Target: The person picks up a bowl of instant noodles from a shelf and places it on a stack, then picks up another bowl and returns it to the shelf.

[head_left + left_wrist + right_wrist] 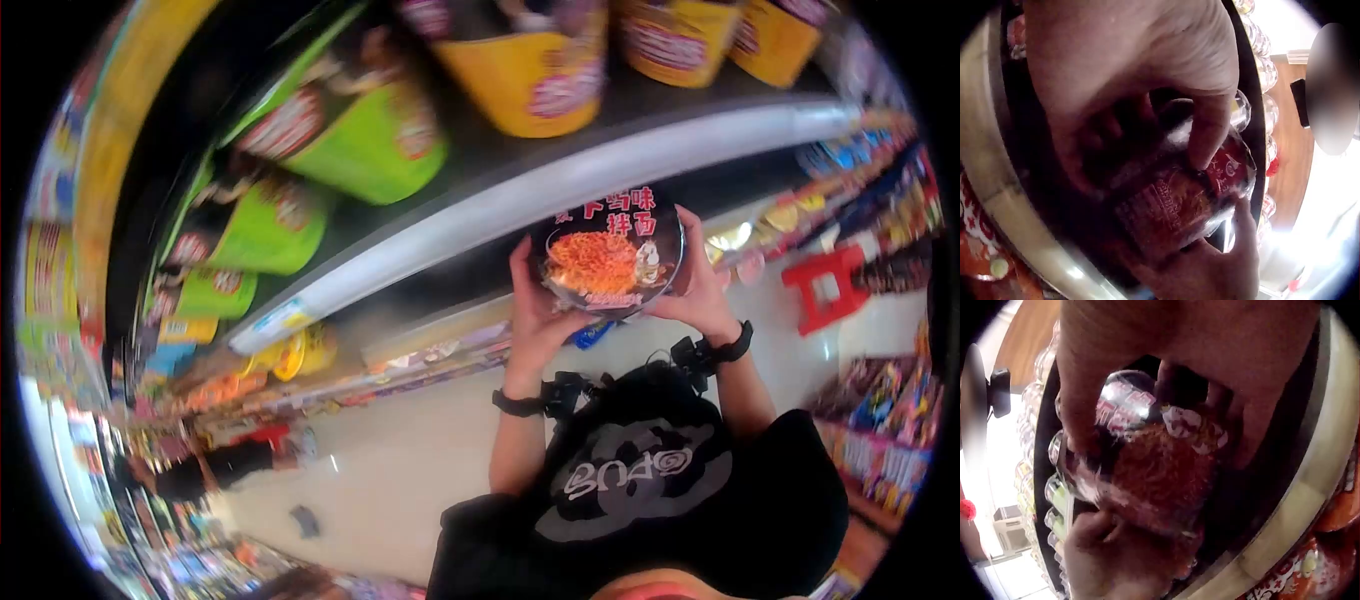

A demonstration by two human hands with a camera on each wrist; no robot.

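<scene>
Between my two hands is an instant noodle bowl [600,265] with a black lid, a picture of orange noodles and red and white lettering. My left hand [540,325] grips its left side, thumb along the near edge. Opposite it, my right hand [708,290] holds the right side with fingers curled round the rim. The left wrist view shows the bowl's dark red side [1160,209] in shiny film, with the left hand arching over it. Seen from the right wrist, the noodle picture [1160,462] lies between both hands. The bowl's underside is hidden.
A shelf edge [400,255] runs diagonally just beyond the bowl. Green noodle tubs [370,150] and yellow tubs [535,85] stand above it. A red stool [825,285] is on the floor at the right. Another person [215,470] is at the far left.
</scene>
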